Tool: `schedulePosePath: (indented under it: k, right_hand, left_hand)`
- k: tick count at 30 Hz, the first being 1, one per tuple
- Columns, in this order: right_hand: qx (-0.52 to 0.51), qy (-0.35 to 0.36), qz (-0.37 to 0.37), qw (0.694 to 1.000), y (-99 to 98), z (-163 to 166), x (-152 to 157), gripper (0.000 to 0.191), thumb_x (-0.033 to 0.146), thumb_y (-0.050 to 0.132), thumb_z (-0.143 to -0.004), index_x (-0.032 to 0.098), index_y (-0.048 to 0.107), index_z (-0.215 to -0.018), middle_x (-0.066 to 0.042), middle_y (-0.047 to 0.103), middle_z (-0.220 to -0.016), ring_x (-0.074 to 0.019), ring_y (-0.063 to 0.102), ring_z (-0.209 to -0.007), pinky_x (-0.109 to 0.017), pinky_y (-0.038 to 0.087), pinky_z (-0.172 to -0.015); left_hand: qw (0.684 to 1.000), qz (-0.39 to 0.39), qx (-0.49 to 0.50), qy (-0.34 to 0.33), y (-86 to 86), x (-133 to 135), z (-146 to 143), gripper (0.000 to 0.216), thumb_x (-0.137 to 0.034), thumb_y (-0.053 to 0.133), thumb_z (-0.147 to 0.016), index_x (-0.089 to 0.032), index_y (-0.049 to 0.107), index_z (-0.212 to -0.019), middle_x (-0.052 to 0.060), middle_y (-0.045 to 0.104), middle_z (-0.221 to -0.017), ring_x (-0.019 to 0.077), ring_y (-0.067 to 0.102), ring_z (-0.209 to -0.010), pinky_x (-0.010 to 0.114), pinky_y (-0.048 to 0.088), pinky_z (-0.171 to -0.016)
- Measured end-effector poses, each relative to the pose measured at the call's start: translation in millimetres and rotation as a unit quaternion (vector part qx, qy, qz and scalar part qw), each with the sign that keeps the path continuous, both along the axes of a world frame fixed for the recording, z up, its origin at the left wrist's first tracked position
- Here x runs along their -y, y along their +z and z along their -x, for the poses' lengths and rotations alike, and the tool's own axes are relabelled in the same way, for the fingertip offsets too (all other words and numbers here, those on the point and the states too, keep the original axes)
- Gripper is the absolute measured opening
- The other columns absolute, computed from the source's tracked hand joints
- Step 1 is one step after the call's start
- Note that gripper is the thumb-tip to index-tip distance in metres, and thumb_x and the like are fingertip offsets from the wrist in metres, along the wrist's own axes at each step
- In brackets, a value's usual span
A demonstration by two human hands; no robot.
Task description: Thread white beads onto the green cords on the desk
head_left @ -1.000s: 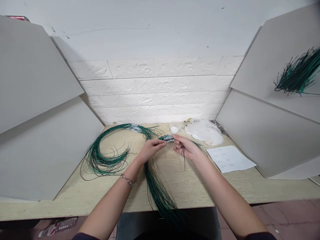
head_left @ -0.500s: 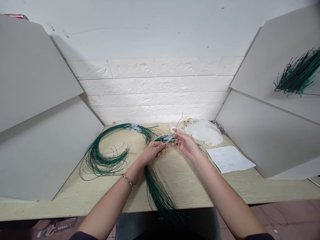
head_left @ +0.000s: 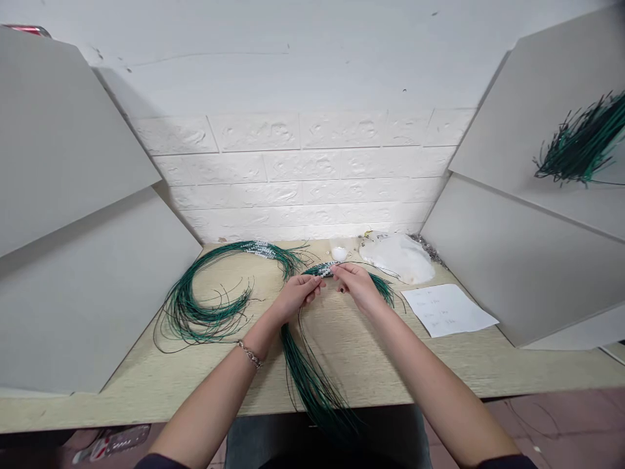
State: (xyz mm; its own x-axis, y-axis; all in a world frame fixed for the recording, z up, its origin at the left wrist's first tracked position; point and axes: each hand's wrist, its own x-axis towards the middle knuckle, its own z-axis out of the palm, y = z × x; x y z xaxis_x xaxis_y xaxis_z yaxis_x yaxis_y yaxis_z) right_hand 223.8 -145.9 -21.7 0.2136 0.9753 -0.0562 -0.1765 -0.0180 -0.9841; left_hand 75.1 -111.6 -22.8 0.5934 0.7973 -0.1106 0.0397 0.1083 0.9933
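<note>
My left hand [head_left: 295,296] and my right hand [head_left: 354,286] meet above the middle of the wooden table [head_left: 351,365]. Between their fingertips they pinch a short section of white beads strung on dark green cords [head_left: 323,268]. The cords' long ends fall toward me and over the table's front edge in a bundle [head_left: 312,384], and a short tuft [head_left: 381,288] splays beyond my right hand. To the left lies a looped hank of green cords [head_left: 205,312], with white beads [head_left: 261,249] near its far end. A chain bracelet [head_left: 250,354] circles my left wrist.
Grey boards [head_left: 73,143] stand at the left and another [head_left: 527,260] at the right, with a green cord bunch [head_left: 581,143] against it. A white brick wall backs the table. A small white dish [head_left: 339,251], white plastic bag [head_left: 398,258], and handwritten paper sheet [head_left: 446,311] lie at the far right.
My right hand has come closer to my left and its fingers now close on the beaded section. The loose cord that stood up near it no longer rises above my hands.
</note>
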Motion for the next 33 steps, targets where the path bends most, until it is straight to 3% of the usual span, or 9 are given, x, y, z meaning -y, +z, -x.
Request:
schedulePosePath:
  k: [8, 20, 33]
  right_hand:
    - [0.016, -0.013, -0.002, 1.000, -0.6, -0.2, -1.6, 0.028, 0.041, 0.062, -0.061, 0.014, 0.055, -0.064, 0.004, 0.049, -0.057, -0.0051, 0.039, -0.042, -0.020, 0.029, -0.041]
    - [0.049, 0.041, 0.007, 0.998, -1.7, 2.4, -0.3, 0.028, 0.041, 0.060, -0.062, 0.014, 0.055, -0.063, 0.004, 0.048, -0.056, -0.0047, 0.037, -0.041, -0.020, 0.028, -0.041]
    - [0.055, 0.038, 0.003, 0.998, -1.4, 2.2, 1.1, 0.025, 0.039, 0.058, -0.064, 0.014, 0.055, -0.064, 0.003, 0.049, -0.056, -0.0051, 0.038, -0.042, -0.020, 0.029, -0.042]
  left_hand:
    - [1.000, 0.015, 0.008, -0.020, 1.9, 0.1, 1.0, 0.031, -0.041, 0.055, -0.071, -0.010, 0.057, -0.075, -0.003, 0.045, -0.058, 0.0017, 0.032, -0.042, 0.016, 0.017, -0.037]
    - [1.000, 0.012, 0.004, -0.014, -1.9, -1.8, 0.1, 0.032, -0.043, 0.056, -0.069, -0.011, 0.055, -0.071, -0.004, 0.044, -0.057, 0.0018, 0.031, -0.041, 0.017, 0.016, -0.037]
    - [0.999, 0.019, 0.012, -0.027, 0.8, 1.2, 0.0, 0.029, -0.040, 0.054, -0.071, -0.011, 0.054, -0.071, -0.003, 0.046, -0.056, 0.0029, 0.035, -0.042, 0.018, 0.020, -0.039]
